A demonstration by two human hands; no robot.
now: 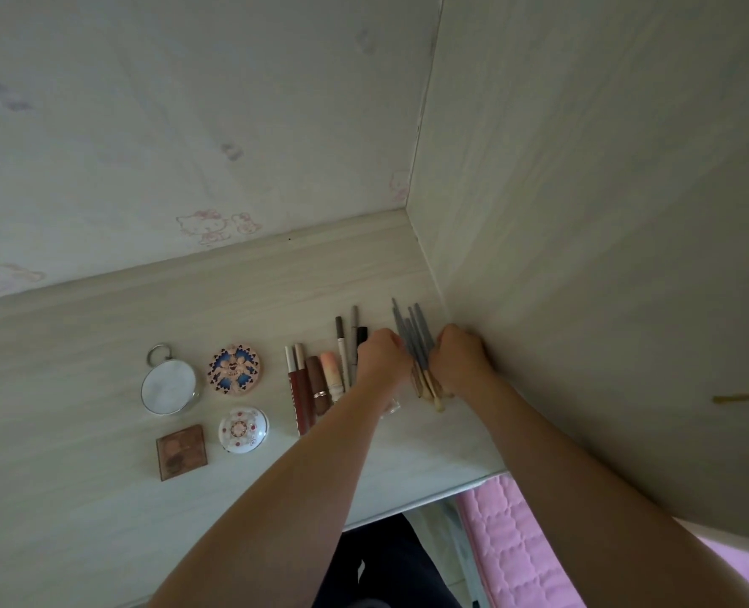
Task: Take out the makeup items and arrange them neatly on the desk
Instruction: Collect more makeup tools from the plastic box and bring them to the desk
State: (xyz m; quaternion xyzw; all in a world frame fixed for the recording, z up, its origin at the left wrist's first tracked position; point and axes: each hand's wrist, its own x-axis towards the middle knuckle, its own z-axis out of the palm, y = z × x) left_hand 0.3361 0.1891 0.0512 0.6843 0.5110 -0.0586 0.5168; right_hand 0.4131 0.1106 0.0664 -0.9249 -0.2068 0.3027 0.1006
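Across the pale wood-grain desk the makeup lies in a loose row that runs toward the tall side panel at the right; both bare forearms reach in from the lower edge, and the left hand and right hand close in from either side on a bundle of grey-handled brushes, fingers curled against the handles, the bristle ends toward the person; the right hand sits just beside the side panel; at the far left lies a round mirror with a ring on its rim, and beside it a round patterned compact; nearer the person are a square eyeshadow palette and a white domed case; between the compacts and the left hand, lip tubes lie side by side, touching, with slim pencils next to them; something clear shows under the left wrist, too hidden to tell what.
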